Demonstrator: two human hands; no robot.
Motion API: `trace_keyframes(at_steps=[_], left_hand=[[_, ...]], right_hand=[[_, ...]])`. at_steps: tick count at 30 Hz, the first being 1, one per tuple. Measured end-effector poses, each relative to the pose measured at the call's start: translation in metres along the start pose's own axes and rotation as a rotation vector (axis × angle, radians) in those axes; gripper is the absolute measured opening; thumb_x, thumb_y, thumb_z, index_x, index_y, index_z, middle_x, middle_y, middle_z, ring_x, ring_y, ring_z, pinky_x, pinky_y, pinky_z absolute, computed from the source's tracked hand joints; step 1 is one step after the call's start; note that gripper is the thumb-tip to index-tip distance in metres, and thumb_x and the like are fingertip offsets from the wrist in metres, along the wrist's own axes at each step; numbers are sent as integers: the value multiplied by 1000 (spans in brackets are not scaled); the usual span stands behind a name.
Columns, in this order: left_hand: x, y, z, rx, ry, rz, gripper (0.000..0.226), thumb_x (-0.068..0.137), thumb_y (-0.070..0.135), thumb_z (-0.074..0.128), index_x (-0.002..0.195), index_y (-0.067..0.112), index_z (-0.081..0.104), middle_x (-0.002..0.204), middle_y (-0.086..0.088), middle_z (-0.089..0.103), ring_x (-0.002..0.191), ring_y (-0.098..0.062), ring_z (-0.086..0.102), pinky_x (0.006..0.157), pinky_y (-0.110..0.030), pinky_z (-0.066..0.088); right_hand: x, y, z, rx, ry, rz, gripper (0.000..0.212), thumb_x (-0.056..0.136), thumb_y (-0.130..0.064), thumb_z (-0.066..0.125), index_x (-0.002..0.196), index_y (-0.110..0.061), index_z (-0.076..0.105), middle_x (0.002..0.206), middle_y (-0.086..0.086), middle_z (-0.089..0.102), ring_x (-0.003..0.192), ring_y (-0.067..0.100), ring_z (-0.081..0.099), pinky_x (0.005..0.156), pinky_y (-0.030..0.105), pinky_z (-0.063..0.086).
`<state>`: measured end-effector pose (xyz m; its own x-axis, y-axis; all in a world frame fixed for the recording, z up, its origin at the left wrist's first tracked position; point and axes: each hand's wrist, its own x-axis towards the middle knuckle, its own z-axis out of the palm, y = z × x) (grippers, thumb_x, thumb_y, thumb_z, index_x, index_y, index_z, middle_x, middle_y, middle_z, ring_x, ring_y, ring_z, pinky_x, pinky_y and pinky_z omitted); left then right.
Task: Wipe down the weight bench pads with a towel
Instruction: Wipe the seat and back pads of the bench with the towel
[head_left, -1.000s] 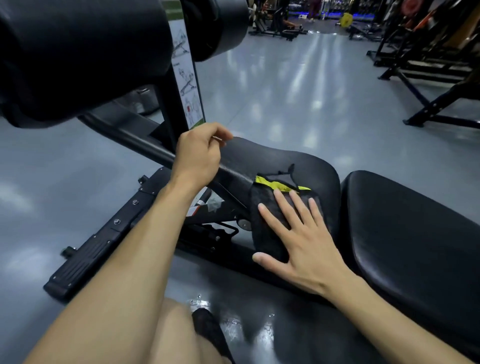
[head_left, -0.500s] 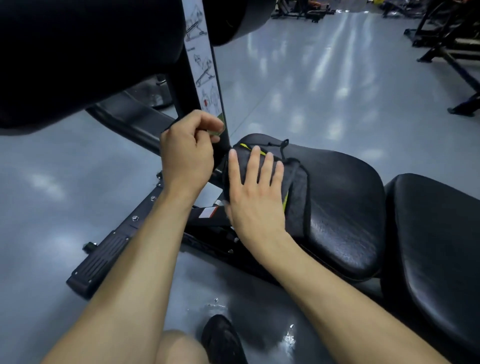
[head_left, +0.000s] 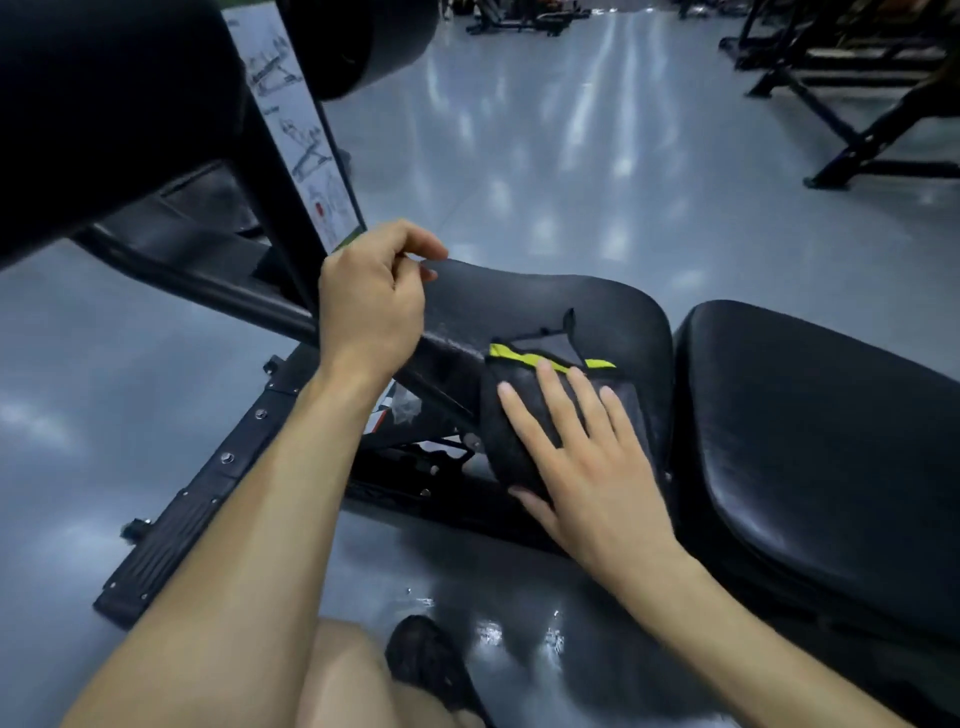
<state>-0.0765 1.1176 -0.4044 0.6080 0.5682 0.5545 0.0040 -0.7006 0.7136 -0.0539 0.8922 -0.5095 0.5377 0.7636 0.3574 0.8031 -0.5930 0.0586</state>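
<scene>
Towel sits flat under your open right hand mid-frame; unwiped seat runs up-left toward your curled, empty left hand.

the towel is dark, edged with a yellow-green strip and a small loop, draped over the near side of the black seat pad. just right of that pad, across a narrow gap, lies the larger glossy black back pad.

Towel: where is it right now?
Head view, centre-right: the towel lies on the seat pad's near edge, under the flat right hand, beside the back pad.
</scene>
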Motion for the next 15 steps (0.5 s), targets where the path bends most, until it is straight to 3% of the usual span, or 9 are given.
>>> trace_keyframes(at_steps=[5,8,11,15], left_hand=[[-8,15,9,-28,-51,41,41,84,1,39,88,23,73,82,4,72,81,-6,73,73,-41,61],[-11,19,8,-30,-47,66,40,84,2,39,88,23,73,82,4,73,81,-8,73,74,-42,61],[-15,23,10,-17,-57,90,39,83,2,39,89,21,73,82,5,73,80,-9,73,74,-41,61],[-22,32,14,6,-104,102,38,82,3,40,90,20,73,81,8,72,78,-7,72,76,-40,59]], right_hand=[[-47,25,3,-55,38,70,100,80,-47,79,161,-20,26,164,18,29,150,42,29,118,59,31],[-9,2,9,-72,83,76,94,82,-50,73,158,-13,31,159,25,34,144,48,36,115,62,33],[39,-32,14,-65,70,69,93,87,-50,69,159,-10,26,160,30,28,144,53,31,116,64,28],[45,-37,15,7,81,83,92,88,-53,67,160,-13,26,163,26,27,147,49,30,119,61,26]])
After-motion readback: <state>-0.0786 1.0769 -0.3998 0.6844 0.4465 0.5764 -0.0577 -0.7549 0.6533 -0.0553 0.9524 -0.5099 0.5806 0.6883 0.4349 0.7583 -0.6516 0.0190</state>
